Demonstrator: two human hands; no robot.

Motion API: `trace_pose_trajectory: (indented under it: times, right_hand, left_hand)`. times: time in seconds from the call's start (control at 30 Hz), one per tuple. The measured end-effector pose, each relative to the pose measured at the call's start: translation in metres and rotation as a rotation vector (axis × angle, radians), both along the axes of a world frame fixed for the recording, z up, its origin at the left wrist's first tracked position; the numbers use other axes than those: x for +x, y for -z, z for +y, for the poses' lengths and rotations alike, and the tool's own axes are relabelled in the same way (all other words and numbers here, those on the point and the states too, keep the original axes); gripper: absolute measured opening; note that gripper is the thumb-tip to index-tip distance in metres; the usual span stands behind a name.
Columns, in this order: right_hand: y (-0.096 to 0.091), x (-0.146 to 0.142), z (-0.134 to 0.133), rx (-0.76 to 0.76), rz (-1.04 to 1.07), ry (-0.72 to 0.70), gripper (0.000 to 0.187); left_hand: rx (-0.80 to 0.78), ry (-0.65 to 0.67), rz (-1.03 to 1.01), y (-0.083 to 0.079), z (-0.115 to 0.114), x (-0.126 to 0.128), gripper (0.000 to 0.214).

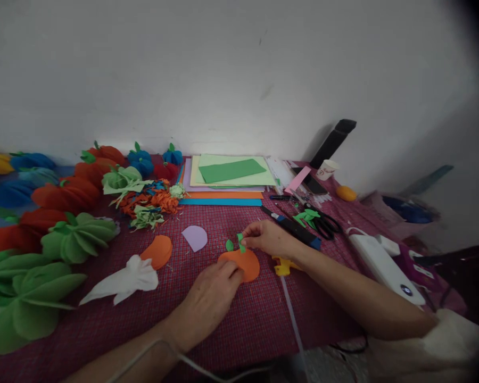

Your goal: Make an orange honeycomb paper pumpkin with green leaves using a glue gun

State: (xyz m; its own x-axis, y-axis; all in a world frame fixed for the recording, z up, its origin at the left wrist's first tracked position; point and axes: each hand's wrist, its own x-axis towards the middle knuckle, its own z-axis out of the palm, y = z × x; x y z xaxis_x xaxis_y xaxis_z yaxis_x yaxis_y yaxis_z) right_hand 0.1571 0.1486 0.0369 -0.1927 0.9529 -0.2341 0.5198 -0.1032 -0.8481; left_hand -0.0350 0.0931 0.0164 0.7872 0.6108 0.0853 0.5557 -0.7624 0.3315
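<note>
An orange rounded paper cut-out [248, 264] lies on the checked cloth in front of me. My left hand [213, 290] rests at its lower left edge, fingers bent and closed on it. Between the thumb and fingertips of my right hand [269, 238] is a small green paper strip [241, 242], its lower end at the cut-out's top edge. A small green paper leaf [229, 245] sits just left of the strip. Farther left are a lilac paper piece [195, 238] and a stack of orange paper pieces [158, 252]. A yellow hot glue gun [282, 266] lies partly behind my right forearm.
Paper pumpkins [66, 194] crowd the left side, near crumpled scraps [159, 199] and a white tissue [127, 279]. Coloured sheets [231, 171] lie by the wall. To the right are a utility knife [291, 226], scissors [325, 223], a paper cup [327, 169] and a white power bank [385, 266].
</note>
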Motion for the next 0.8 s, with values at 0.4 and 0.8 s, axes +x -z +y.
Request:
trace_pose_trajectory:
  times: [0.4, 0.8]
  right_hand:
    - [0.0, 0.003, 0.0, 0.022, -0.051, -0.072, 0.013]
    - [-0.008, 0.009, -0.003, -0.033, -0.042, -0.168, 0.013]
  left_hand:
    - [0.027, -0.037, 0.029, 0.003, 0.0, 0.0, 0.021]
    - [0.03, -0.039, 0.023, 0.002, 0.001, 0.001, 0.02]
